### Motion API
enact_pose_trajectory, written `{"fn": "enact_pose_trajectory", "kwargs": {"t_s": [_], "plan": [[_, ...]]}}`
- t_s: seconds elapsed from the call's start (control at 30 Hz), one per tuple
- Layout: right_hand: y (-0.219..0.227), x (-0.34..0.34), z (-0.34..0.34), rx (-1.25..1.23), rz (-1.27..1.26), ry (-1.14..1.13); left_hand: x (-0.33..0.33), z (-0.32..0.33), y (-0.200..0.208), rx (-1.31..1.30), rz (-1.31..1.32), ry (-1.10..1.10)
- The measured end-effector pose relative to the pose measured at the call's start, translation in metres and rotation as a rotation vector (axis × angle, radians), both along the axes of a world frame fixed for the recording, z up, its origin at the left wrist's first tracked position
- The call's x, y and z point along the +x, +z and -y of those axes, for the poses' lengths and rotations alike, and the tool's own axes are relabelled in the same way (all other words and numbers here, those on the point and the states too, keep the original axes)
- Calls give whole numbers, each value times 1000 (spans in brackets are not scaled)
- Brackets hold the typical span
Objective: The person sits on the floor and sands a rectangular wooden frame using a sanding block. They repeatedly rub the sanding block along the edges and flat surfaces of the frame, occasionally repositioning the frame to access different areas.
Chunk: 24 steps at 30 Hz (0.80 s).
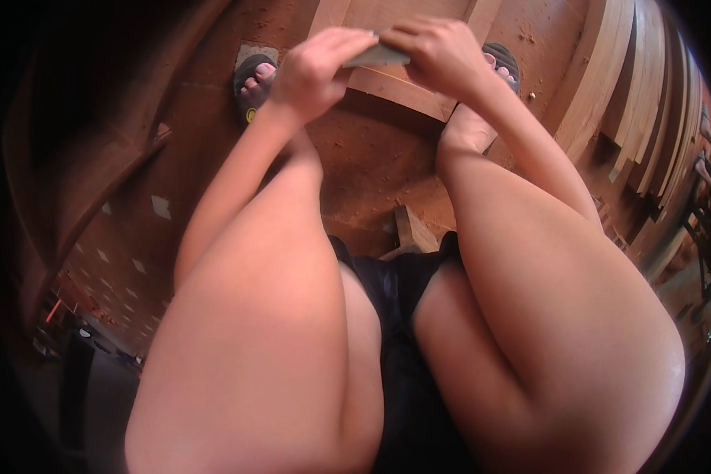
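Nearest on my feed: bare legs (pixel 253 355), apart. Further out, left hand (pixel 312 71) and right hand (pixel 442 55) both grip a grey sheet (pixel 379 56) at opposite ends, over a wood panel (pixel 399 93); contact, I can't tell. Sandals (pixel 250 91) flank it, boards (pixel 596 67) right.

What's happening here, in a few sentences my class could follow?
A person's left hand and right hand both grip a thin greyish flat piece. Below it in the picture, a pale wooden piece lies between the feet; whether they touch is unclear. Long wooden boards lie to the right.
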State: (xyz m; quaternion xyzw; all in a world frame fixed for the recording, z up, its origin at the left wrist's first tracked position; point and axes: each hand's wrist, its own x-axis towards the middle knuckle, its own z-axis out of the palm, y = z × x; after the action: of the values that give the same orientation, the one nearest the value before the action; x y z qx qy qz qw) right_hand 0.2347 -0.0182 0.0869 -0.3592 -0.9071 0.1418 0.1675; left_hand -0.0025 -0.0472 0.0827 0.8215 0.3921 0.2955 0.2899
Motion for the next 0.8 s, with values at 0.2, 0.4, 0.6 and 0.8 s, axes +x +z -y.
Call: {"fn": "enact_pose_trajectory", "kwargs": {"t_s": [0.2,0.4,0.6,0.8], "plan": [[-10,4,-57,101,-30,-229,25,-77,-13,24,54,93],[-32,-2,-4,120,-122,-117,1,-28,-23,190,-77,14],[-17,-4,33,-154,-69,30,-7,29,-23,92,106,98],[-18,10,-33,167,-75,-100,10,-33,-7,159,-15,107]]}}
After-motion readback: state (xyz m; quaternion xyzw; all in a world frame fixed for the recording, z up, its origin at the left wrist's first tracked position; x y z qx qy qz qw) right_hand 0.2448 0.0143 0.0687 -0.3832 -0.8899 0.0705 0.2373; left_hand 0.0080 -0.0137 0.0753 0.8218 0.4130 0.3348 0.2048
